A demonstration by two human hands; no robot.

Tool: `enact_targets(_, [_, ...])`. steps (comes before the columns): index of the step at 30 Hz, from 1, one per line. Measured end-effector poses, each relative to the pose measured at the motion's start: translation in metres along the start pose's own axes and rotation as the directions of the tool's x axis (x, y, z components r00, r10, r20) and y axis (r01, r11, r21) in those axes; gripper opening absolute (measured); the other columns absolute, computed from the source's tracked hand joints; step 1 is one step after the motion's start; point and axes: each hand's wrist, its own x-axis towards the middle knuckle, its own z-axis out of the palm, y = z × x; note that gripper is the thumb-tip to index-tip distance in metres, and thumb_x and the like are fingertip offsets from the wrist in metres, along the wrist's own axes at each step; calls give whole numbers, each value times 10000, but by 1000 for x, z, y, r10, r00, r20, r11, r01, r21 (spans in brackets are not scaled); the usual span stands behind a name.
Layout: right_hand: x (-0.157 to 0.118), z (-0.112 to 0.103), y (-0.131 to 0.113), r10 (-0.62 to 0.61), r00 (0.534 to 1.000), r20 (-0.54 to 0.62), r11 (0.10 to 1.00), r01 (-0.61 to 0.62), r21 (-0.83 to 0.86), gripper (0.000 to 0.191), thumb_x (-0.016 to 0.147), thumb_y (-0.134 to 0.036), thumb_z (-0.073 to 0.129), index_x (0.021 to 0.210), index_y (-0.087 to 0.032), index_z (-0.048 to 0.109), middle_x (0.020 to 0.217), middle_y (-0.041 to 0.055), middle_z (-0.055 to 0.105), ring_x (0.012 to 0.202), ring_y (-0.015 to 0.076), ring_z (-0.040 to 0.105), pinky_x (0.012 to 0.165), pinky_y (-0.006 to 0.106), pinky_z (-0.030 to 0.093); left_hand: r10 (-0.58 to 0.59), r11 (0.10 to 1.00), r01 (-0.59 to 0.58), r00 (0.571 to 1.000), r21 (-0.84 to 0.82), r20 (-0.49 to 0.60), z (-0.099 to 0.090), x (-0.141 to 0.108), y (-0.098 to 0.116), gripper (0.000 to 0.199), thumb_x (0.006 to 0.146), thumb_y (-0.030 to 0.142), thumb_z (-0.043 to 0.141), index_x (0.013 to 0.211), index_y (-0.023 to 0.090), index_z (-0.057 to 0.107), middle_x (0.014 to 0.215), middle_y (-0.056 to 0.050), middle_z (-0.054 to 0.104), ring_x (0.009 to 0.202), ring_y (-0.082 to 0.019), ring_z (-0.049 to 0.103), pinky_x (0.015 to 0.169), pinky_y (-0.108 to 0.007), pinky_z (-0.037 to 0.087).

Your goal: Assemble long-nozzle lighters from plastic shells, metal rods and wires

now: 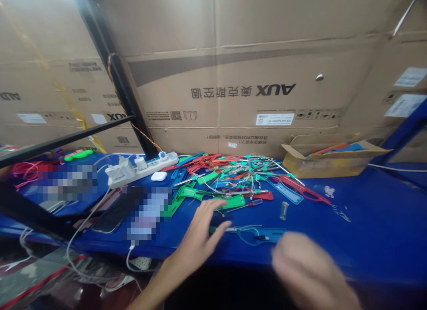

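My left hand [202,227] reaches over the front of the blue table, thumb and fingers apart, with no held thing visible. By its thumb lies a blue plastic piece [255,241] with a looped opening, a thin wire and a small dark part on it. A green and silver rod-like part [230,230] is partly hidden behind that thumb. My right hand [305,267] is smeared by motion at the right end of the blue piece; its fingers cannot be made out. Beyond my left fingertips are a green plastic piece [233,202] and a purple-handled screwdriver [255,203].
A tangled pile of plastic pieces, metal rods and wires [230,176] spreads behind. A cardboard box [327,165] stands back right; a small clear part [283,210] lies before it. Left are a power strip [143,167], white earbud case [159,176], phones [118,210] and a black post.
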Motion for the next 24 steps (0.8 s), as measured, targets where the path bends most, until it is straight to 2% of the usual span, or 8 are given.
enact_targets(3, [66,-26,38,-92,973,-213,962,31,-271,266,974,-243,669,1211,-361,682,1065,16,771,962,224,731,866,354,569,15,1000,-17,968,-7,-250,-9,28,-6,389,1032,280,571,1397,283,437,1314,-102,518,1116,-228,586,978,-406,521])
enact_targets(5, [111,-45,69,-138,958,-250,895,13,-445,163,1004,-357,628,1132,-304,714,1004,34,791,830,208,741,786,331,545,73,997,-61,928,43,-365,-19,57,-8,350,1022,262,572,1353,272,461,1281,-94,509,1057,-211,593,951,-396,524])
enact_targets(7, [146,-58,100,-95,968,-231,840,-47,-541,375,1064,-493,451,1114,-248,730,865,55,792,681,195,722,654,303,496,155,987,-130,910,89,-384,-30,89,-9,330,1018,250,567,1333,252,468,1243,-91,528,1030,-202,602,925,-376,528])
enact_targets(9, [166,-62,126,-4,975,-224,764,-142,-630,532,1076,-554,329,1075,-221,743,858,83,794,713,226,734,623,302,447,228,966,-167,913,199,-339,-40,118,-11,297,1033,219,528,1323,210,463,1210,-97,560,1003,-189,615,923,-356,520])
enact_targets(11, [171,-60,143,39,974,-224,737,-180,-652,576,1070,-567,312,1028,-207,760,817,99,789,717,246,735,599,303,406,265,893,-180,951,411,-158,-46,140,-15,223,1055,211,482,1276,186,496,1139,-85,622,991,-191,632,907,-342,508])
enact_targets(13, [164,-56,152,77,976,-206,725,-196,-660,604,1050,-603,334,929,-210,777,719,94,765,677,247,723,580,300,379,255,853,-190,964,485,-70,-47,154,-21,139,1062,222,475,1157,192,572,1024,-55,672,961,-203,646,874,-339,494])
enact_targets(18, [141,-49,159,200,977,-79,708,-200,-677,683,1002,-693,345,688,-239,747,590,78,708,589,250,680,536,309,327,192,809,-147,981,568,-19,-37,163,-42,173,1075,240,457,1089,184,621,987,-64,705,952,-218,656,835,-327,477])
enact_targets(24, [137,-39,167,308,945,107,763,-179,-621,504,1034,-507,364,880,-233,759,832,99,785,785,291,731,607,335,439,102,779,-106,994,618,42,-29,153,-71,178,1060,229,481,1104,163,641,1039,-92,688,982,-246,655,838,-353,497])
